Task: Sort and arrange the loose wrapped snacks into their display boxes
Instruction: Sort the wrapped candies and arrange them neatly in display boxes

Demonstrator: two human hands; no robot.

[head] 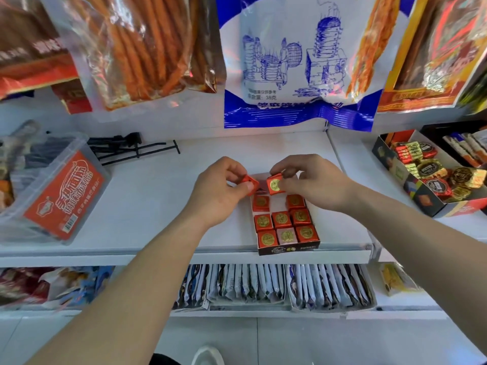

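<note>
A white shop shelf (163, 206) fills the view, with big hanging snack bags across the twelve o'clock edge, the largest a blue and white bag (297, 61) at centre. At nine o'clock a clear plastic tub (52, 196) with a red label lies tilted on the shelf, and black plastic hooks (131, 148) lie just behind it. At three o'clock an open carton (427, 185) holds gold and red wrapped sweets heaped loosely. A lower shelf toward six o'clock carries rows of upright sachets (276, 285). Near the shelf's front edge, at centre, stands a small dark display box (288, 250) with red foil squares set in rows of three; the row second from the back has a gap in the middle. Above the box's far end, the left hand (218, 191) pinches one red wrapped snack (249, 183) between thumb and fingers, tilted. Just beside it at three o'clock, the right hand (313, 180) pinches a second red square (275, 184), its gold seal facing the camera.
</note>
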